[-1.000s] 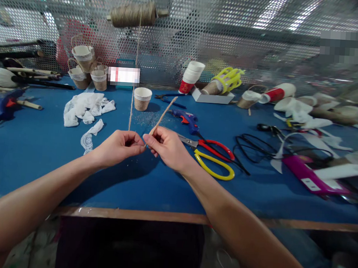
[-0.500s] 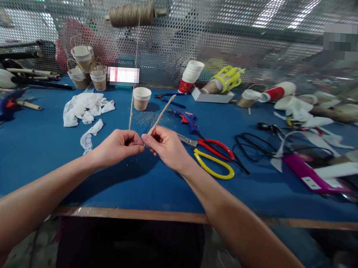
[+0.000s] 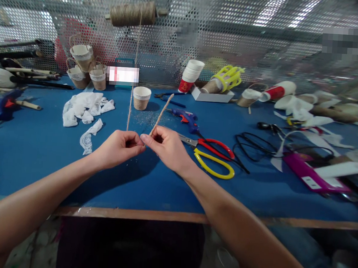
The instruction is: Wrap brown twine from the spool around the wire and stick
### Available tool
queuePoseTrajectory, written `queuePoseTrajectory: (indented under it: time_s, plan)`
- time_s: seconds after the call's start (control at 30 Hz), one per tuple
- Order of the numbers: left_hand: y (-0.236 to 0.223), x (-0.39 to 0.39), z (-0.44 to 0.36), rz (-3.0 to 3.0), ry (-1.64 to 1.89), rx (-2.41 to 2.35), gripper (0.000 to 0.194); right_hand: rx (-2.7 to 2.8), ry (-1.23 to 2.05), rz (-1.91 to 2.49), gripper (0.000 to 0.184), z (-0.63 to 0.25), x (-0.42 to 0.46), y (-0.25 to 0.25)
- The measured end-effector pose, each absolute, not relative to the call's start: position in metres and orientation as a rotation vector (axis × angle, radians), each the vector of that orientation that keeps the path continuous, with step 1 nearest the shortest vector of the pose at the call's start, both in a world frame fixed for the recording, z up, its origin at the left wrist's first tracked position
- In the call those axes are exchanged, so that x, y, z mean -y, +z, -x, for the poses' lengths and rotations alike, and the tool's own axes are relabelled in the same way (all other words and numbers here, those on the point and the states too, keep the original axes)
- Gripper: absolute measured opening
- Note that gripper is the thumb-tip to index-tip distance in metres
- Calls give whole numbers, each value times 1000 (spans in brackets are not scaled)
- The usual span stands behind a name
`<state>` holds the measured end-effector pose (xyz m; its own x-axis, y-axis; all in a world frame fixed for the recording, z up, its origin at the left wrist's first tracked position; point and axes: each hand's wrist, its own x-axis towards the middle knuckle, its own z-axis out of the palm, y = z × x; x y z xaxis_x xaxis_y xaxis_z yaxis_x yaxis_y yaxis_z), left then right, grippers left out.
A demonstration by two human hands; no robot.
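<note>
Twine [image 3: 130,110] runs down from the spool [image 3: 133,14] on the mesh wall into my left hand [image 3: 125,147], whose fingers are pinched on it. My right hand [image 3: 166,147] pinches a thicker, twine-wrapped strip [image 3: 162,112] that points up and away. The fingertips of both hands meet above the blue table; what lies between them is mostly hidden. Just beyond stands a small burlap-wrapped cup [image 3: 141,98] with a white lace rim. A blue glue gun [image 3: 186,119] and scissors [image 3: 215,158] with red and yellow handles lie right of my right hand.
White lace [image 3: 85,109] lies heaped at left, near several handled cups [image 3: 80,69]. Stacked paper cups [image 3: 191,76] and a white box [image 3: 213,96] stand at the back. A purple power strip [image 3: 312,174] and black cables [image 3: 253,148] spread at right. Another glue gun [image 3: 6,105] lies far left.
Both hands stay pinched together at nearly the same place. The twine and the strip's upper end have shifted slightly to the left.
</note>
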<state>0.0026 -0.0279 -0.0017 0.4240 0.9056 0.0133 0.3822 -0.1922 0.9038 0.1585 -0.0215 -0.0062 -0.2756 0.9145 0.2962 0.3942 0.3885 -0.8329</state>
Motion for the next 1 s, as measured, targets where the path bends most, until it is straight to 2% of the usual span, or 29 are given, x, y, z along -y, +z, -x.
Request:
queuePoseTrajectory:
  time_s: [0.1,0.3,0.6,1.0]
  plan:
    - [-3,27,-3,-1753,694,-1091,20,1856,842,1095,33,-159,22,-6]
    - [-4,23,2,-1715,674,-983,22,1791,1201,977,27,-161,22,-2]
    - [4,24,6,-2065,622,-1074,14,1792,1063,1117,25,-162,20,-5]
    - [3,30,3,-2251,746,-1210,14,1826,911,1205,26,-160,20,-4]
